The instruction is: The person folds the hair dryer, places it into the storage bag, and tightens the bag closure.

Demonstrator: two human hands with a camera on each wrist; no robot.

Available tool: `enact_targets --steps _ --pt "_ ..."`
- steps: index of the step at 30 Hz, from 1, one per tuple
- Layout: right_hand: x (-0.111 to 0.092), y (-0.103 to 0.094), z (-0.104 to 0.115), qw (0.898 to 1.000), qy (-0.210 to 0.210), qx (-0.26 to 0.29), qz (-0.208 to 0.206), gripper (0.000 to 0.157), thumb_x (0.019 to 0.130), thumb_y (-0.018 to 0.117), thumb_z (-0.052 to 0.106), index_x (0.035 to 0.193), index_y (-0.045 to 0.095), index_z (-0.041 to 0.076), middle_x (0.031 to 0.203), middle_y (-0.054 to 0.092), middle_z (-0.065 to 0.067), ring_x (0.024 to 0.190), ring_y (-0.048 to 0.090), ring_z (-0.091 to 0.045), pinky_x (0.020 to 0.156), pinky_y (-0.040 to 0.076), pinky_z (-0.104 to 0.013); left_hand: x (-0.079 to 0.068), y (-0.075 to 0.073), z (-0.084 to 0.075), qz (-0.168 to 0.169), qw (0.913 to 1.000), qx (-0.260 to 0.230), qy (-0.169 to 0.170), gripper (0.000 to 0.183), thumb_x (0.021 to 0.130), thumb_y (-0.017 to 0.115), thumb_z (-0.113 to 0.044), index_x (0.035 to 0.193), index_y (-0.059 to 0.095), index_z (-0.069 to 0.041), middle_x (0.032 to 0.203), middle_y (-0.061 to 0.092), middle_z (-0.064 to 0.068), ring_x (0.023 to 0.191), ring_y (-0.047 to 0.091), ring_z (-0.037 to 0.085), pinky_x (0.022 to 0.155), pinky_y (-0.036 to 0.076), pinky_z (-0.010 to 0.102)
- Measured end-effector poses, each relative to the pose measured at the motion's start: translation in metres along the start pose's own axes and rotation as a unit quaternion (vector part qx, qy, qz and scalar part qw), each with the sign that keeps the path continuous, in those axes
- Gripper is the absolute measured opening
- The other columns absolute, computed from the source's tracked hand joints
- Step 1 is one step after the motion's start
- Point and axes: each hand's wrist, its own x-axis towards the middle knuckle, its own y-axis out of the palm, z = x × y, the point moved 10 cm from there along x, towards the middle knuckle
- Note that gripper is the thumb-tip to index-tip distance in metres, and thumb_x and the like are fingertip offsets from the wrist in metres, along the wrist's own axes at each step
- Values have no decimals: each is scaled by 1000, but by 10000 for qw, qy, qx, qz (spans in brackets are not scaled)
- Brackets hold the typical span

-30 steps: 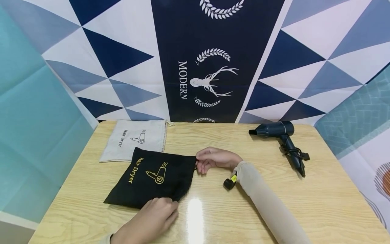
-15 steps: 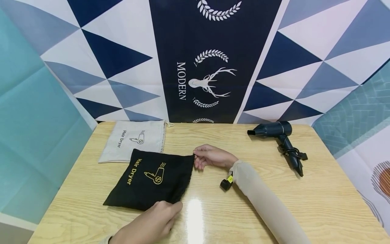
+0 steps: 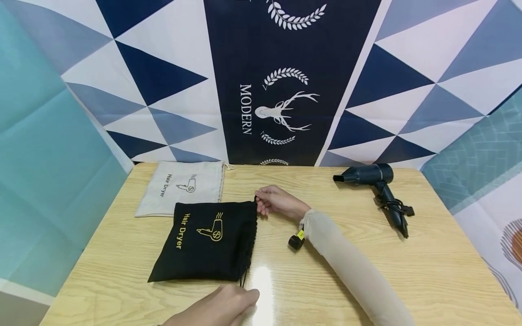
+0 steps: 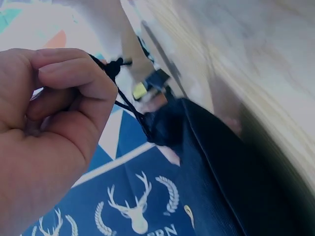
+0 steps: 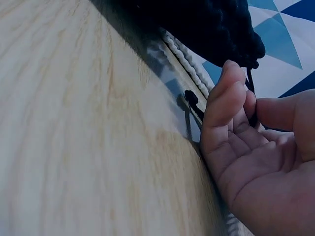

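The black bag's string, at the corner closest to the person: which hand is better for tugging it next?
Probably the left hand: its grip is on the string at the near corner of the black bag. The right hand is at the far corner, pinching string there.

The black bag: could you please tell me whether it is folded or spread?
Spread: the black bag shows its broad printed face, one edge ruffled.

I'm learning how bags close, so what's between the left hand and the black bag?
A black cord runs from the left hand to the black bag; the head and left wrist views show it.
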Motion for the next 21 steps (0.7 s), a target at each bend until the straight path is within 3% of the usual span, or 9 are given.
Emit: enact_targets --steps 6,14,17,19,21 --pt "6 7 4 10000 12 2 6 26 108 41 19 95 53 0 77 55 -6 64 56 -16 60 50 -28 2 23 -9 683 9976 -116 40 31 99 59 -30 75 45 -18 62 23 -18 52 18 -12 44 24 7" --pt "21 15 7 9999 -66 -156 4 28 109 40 18 92 52 -1 75 55 -8 61 53 -15 57 49 -27 10 45 -31 1303 9862 -225 997 9 96 61 -18 94 67 -12 67 51 -16 57 33 -18 56 36 -1" --pt "27 20 9 9998 -56 -207 7 29 109 40 18 93 54 -1 79 60 -10 60 54 -15 57 50 -27 11 47 -39 1205 9800 269 1559 9 92 66 -16 99 70 -14 63 47 -15 55 28 -14 53 29 -1" --pt "32 23 14 9995 -108 -283 -17 31 109 41 19 92 56 -2 80 63 -11 59 54 -15 56 49 -26 11 49 -43 1110 9735 702 1871 3 88 69 -16 91 71 -16 58 44 -14 53 25 -11 53 26 -1" --pt "36 26 20 9987 -212 -465 -72 34 109 42 20 89 58 -3 80 66 -12 56 53 -14 53 47 -25 12 52 -43 1101 9719 802 1922 6 86 70 -13 80 68 -16 54 38 -14 52 22 -10 52 23 0"
